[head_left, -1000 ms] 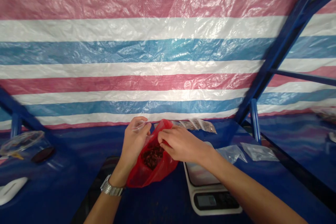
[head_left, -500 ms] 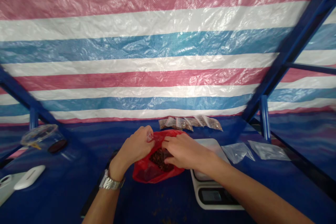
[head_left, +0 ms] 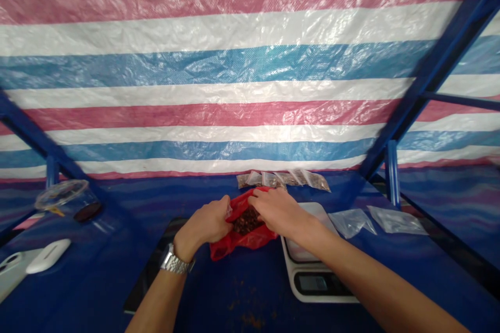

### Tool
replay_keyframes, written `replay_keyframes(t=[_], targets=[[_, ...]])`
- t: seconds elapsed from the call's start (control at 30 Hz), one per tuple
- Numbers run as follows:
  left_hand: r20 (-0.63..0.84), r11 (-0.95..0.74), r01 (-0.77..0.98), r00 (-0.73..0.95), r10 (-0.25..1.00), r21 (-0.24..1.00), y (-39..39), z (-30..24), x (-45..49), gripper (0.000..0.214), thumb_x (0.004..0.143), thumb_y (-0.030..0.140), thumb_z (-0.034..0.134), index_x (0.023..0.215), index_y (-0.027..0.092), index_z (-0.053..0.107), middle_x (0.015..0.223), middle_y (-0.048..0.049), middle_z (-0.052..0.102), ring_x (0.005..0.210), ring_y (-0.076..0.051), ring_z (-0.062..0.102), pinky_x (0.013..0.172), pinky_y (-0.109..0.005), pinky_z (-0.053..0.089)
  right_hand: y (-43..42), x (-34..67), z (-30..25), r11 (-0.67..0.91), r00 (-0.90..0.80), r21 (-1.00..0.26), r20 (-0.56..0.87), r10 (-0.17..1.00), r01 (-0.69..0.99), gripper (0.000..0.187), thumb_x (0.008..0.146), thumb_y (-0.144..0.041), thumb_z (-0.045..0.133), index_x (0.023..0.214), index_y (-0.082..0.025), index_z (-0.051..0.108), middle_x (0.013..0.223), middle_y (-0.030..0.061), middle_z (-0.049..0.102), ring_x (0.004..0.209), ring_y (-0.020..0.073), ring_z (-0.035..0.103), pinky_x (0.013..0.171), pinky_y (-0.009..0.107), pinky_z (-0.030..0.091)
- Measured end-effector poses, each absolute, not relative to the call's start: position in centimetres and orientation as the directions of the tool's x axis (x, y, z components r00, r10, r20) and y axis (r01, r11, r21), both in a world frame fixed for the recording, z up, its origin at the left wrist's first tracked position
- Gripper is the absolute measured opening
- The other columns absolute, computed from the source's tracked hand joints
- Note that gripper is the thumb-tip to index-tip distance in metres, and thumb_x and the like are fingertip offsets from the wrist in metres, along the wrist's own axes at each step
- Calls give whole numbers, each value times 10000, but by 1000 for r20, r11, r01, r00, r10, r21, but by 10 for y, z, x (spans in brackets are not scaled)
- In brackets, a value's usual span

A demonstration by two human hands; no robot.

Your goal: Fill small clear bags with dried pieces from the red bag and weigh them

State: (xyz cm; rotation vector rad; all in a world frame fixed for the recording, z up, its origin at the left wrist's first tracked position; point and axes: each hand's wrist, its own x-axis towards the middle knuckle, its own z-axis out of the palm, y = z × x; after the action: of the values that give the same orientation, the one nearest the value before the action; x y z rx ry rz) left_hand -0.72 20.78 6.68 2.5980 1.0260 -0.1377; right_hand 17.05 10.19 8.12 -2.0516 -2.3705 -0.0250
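Note:
A red plastic bag (head_left: pixel 244 241) lies crumpled with its mouth open on the blue surface, between both hands. Small dark brown pieces (head_left: pixel 247 220) fill its inside. At the bag's left edge my left hand (head_left: pixel 211 220) is closed, a bit of clear plastic showing at its fingertips. My right hand (head_left: pixel 275 209) curls over the right rim, its fingers closed on the red plastic and their tips partly hidden inside. A white digital scale (head_left: pixel 291 273) stands under my right forearm.
Several small filled zip bags (head_left: pixel 287 179) lie in a row at the back. Two flat clear bags (head_left: pixel 396 219) lie right of the scale. A clear plastic cup (head_left: pixel 68 200), a white case (head_left: pixel 49 256), a phone (head_left: pixel 15 270) and a dark flat object (head_left: pixel 146 270) are leftward.
The red bag has shifted slightly right and away from me, and its mouth looks narrower. My left hand moved right with it; my right hand drew back from the contents toward the rim.

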Motion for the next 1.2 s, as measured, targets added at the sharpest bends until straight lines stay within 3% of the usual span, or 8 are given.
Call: replay_keyframes(t=[0.13,0.27,0.5,0.67,0.77,0.97,1.07,1.2], targets=[[-103,-613,573,771,629,545,216,66,-3,120,782,267,595,888,214,575,852,-41,716,756,-232,644,648,-301,397,105,171,81,167,-165,-69,27,986,984,257,915,-229,717,1155,-139,732,1185,164,749,1060,314,721,832,365,521],[-79,-453,525,712,698,721,225,60,1,223,829,404,579,902,193,597,774,-5,686,708,-195,606,610,-270,400,105,177,80,201,-200,-108,19,980,974,263,875,-255,763,1121,-163,745,1165,130,764,1052,322,728,811,366,515],[-114,-266,421,687,717,867,221,64,5,431,822,588,621,927,170,613,765,-2,678,689,-174,606,616,-263,448,108,169,70,226,-221,-80,62,973,971,248,903,-259,734,1096,-103,735,1156,159,754,1013,309,724,830,374,510],[-157,-144,348,704,693,926,221,65,8,458,788,581,688,981,172,618,874,-28,703,791,-201,657,696,-295,499,113,165,59,205,-195,-71,123,973,976,284,913,-293,728,1128,-109,728,1176,162,746,1017,305,714,848,382,502],[-173,-103,338,693,700,935,226,60,8,428,791,532,685,1003,169,608,872,-24,693,787,-191,647,698,-292,497,113,172,61,262,-250,-95,118,961,960,238,869,-189,719,1103,-148,727,1167,123,753,1002,274,718,826,349,488],[-72,-315,506,608,791,803,245,49,1,354,790,500,604,944,182,579,814,-10,674,756,-203,640,663,-289,477,108,177,68,285,-272,-118,114,955,951,246,800,-90,691,1017,-201,728,1078,60,777,942,236,733,749,309,461],[119,-437,551,518,847,711,247,58,2,316,788,460,574,962,196,566,903,-39,687,859,-232,658,775,-335,510,106,173,70,260,-249,-121,97,964,958,231,826,-95,682,1030,-189,734,1099,71,784,941,243,745,757,314,473],[361,-586,497,479,800,640,224,85,7,289,828,416,567,1045,226,550,945,-42,678,872,-234,656,828,-354,504,103,165,79,217,-211,-115,62,976,970,234,868,-100,655,1069,-167,755,1139,105,785,1007,285,748,802,351,511]])
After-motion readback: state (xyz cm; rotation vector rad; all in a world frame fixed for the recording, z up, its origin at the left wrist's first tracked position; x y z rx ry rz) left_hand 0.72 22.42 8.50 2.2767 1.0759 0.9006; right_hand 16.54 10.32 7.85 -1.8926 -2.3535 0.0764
